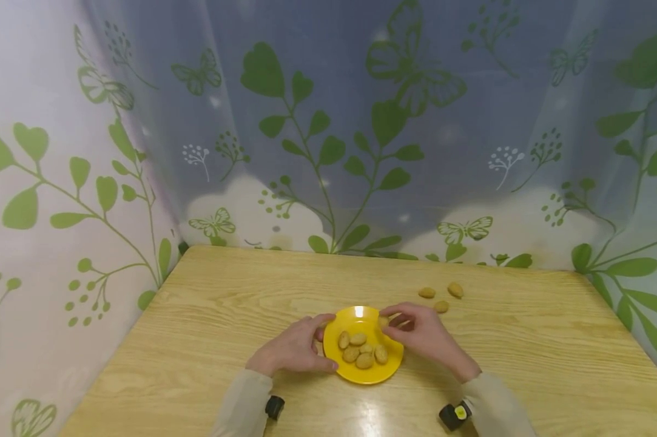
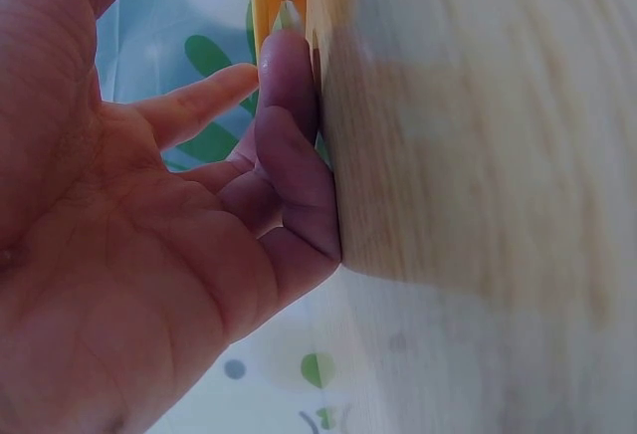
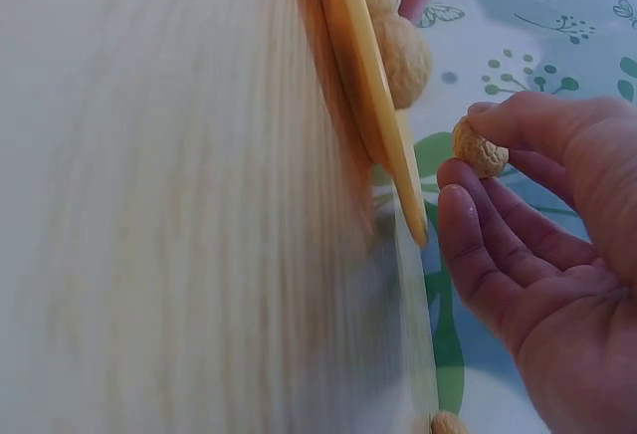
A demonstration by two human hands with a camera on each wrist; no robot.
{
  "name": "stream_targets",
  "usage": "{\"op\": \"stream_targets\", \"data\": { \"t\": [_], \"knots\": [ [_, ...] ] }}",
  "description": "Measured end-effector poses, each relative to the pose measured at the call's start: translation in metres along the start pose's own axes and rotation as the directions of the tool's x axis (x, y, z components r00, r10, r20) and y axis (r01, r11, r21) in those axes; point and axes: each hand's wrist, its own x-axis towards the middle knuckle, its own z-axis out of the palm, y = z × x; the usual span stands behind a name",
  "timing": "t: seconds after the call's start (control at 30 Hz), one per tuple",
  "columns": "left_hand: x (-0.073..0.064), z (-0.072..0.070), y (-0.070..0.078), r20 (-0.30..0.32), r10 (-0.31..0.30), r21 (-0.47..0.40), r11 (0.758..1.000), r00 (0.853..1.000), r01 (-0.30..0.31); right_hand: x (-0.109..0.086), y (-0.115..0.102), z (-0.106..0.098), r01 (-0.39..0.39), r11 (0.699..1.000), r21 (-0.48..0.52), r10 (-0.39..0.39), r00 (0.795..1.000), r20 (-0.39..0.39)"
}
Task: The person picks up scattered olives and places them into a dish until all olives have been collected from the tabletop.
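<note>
A yellow plate [image 1: 361,377] sits on the table with several peanuts in their shells [image 1: 364,360] lying in it. My left hand [image 1: 295,347] holds the plate by its left side, thumb at the near rim and forefinger at the far rim. In the left wrist view, the other fingers [image 2: 289,170] are bent low against the tabletop. Over the plate's right rim, my right hand [image 1: 423,331] pinches one peanut [image 3: 480,148] between thumb and fingertips. The right wrist view shows this peanut apart from the plate's edge [image 3: 403,180].
Three more peanuts lie on the wooden table [image 1: 241,285] beyond my right hand, one of them a loose peanut [image 1: 455,289] farthest right. A curtain [image 1: 333,152] printed with leaves and butterflies hangs along the table's back edge and sides.
</note>
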Motion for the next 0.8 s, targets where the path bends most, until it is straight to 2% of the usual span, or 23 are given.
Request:
{"op": "stream_targets", "data": {
  "t": [0.47, 0.8],
  "knots": [
    [0.001, 0.0, 0.0, -0.008, -0.006, 0.008, 1.0, 1.0, 0.006, 0.016, -0.006, 0.018, 0.024, 0.999, 0.024, -0.024, 0.999, 0.029],
    [0.001, 0.0, 0.0, 0.001, -0.003, 0.008, 1.0, 1.0, 0.003, 0.022, -0.01, 0.029, -0.001, 1.0, 0.023, -0.001, 0.998, 0.058]
  ]
}}
